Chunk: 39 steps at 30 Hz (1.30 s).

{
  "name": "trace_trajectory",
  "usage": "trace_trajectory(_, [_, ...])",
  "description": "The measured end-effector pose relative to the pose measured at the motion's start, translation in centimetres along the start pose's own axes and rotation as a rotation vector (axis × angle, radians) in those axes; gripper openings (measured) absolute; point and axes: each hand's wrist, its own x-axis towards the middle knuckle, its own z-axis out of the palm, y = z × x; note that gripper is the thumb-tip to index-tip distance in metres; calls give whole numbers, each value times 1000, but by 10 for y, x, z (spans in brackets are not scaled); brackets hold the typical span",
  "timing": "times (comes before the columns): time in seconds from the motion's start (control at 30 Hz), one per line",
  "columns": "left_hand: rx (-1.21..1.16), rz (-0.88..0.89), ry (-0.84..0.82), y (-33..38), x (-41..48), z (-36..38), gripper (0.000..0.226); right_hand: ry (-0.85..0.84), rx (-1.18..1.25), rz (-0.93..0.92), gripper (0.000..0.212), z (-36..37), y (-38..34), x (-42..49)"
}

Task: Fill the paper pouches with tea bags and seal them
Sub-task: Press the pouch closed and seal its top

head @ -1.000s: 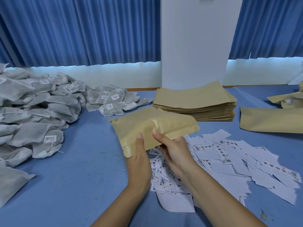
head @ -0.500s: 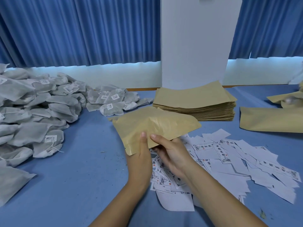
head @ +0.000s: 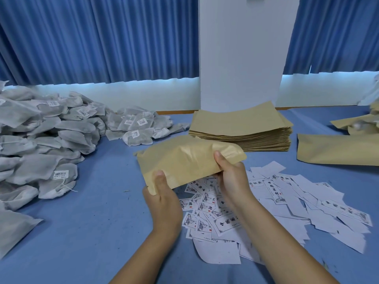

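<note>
both hands are holding one brown paper pouch just above the blue table, over the near edge of a scatter of white printed labels. the left hand is pinching the pouch's near left corner, thumb lying on top and fingers tucked underneath. the right hand is gripping the pouch further to the right, thumb pressing on the upper face and fingers curling beneath it. the pouch is lying slanted, its left end nearer the person, and its middle is puffing up and wrinkling; what is inside is not showing.

behind the pouch a tall stack of flat pouches is sitting on the table in front of a white pillar. to the left a big pile of grey tea bags with barcode tags is spreading along the table, and a smaller heap of them is lying between that pile and the stack. on the right another brown pouch is lying flat, well apart from the hands, with more brown pouches showing at the far right edge. blue curtains are hanging behind the table.
</note>
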Motion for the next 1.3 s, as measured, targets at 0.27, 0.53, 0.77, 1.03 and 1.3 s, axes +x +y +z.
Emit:
trace_trajectory(0.27, [211, -349, -333, -11, -14, 5, 32, 1, -131, 20, 19, 0, 2, -3])
trace_trajectory(0.53, [133, -265, -227, 3, -14, 4, 54, 58, -194, -26, 30, -5, 1, -2])
trace_trajectory(0.77, [192, -193, -443, 5, -16, 4, 62, -151, -158, 35, 20, -10, -2, 1])
trace_trajectory(1.03, [109, -174, -360, 1, -7, -6, 36, -267, -177, -2, 12, 1, -4, -6])
trace_trajectory(1.3, [98, -154, -321, 14, 19, -16, 17, -331, -99, 48, 10, 21, -16, -14])
